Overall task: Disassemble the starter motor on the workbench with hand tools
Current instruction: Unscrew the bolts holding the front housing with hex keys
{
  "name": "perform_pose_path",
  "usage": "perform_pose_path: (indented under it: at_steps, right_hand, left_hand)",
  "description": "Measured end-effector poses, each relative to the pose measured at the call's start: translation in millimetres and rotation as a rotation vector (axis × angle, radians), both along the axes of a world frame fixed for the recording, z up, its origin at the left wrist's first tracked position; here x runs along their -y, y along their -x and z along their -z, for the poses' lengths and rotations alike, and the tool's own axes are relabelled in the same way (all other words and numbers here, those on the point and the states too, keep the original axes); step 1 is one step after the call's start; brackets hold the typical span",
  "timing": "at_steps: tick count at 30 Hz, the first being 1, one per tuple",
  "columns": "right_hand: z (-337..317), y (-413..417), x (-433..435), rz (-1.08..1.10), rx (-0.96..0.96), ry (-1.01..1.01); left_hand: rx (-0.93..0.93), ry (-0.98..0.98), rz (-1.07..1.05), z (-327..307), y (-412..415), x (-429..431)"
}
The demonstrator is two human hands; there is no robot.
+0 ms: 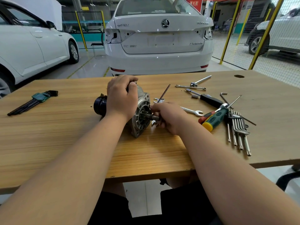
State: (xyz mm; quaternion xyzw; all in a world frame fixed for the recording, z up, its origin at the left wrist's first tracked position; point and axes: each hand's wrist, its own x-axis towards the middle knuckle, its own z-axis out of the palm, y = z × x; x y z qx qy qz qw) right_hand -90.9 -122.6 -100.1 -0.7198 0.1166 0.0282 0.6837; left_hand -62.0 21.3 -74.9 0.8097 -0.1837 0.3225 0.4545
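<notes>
Workbench (65, 143): left hand (121, 98) clamps the starter (141, 114); right hand (168, 117) pinches a thin rod (164, 93) at its nose; a slip could roll it.

A wood-grain laminate tabletop (48, 143) with a round cable hole (239, 76) near its far right corner stands in a car workshop. Straight beyond the tabletop a white saloon car (159, 46) is parked tail-on, its rear lamps removed. Left of that car sits another white car (32, 46), side-on. Right of it, yellow steel posts (230, 30) carry a wire-mesh fence (276, 65), with a third pale vehicle (276, 38) behind the mesh. The glossy grey floor (90, 65) bears yellow painted lines and reflects overhead light. Behind the cars runs a teal-banded wall (87, 31), with a red sign (194, 3) high up.
</notes>
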Motion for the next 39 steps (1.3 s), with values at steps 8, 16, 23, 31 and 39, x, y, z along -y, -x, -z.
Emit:
perform_pose_path:
  at_steps: [8, 16, 23, 31, 39]
  right_hand:
    - [-7.5, -4.4, 6.2, -0.114, -0.072, 0.054]
    - [-11.3, -9.6, 14.3, -0.188, 0.035, 0.231]
    - [-33.6, -11.2, 14.9, -0.331, 0.1, 0.651]
    - [-36.0, -4.5, 19.2, -0.322, 0.172, 0.816]
    - [-27.2, 6.9, 14.4, -0.14, 0.571, 1.232]
  left_hand:
    - [-0.003, 0.01, -0.004, 0.3, -1.2, -0.1]
    - [0.006, 0.006, -0.003, 0.3, -1.5, 0.2]
    - [0.016, -0.003, 0.0, 0.3, -1.2, -0.9]
    - [0.018, -0.016, -0.011, 2.2, -2.2, -1.1]
    - [0.013, -0.003, -0.018, 2.5, -2.0, -0.6]
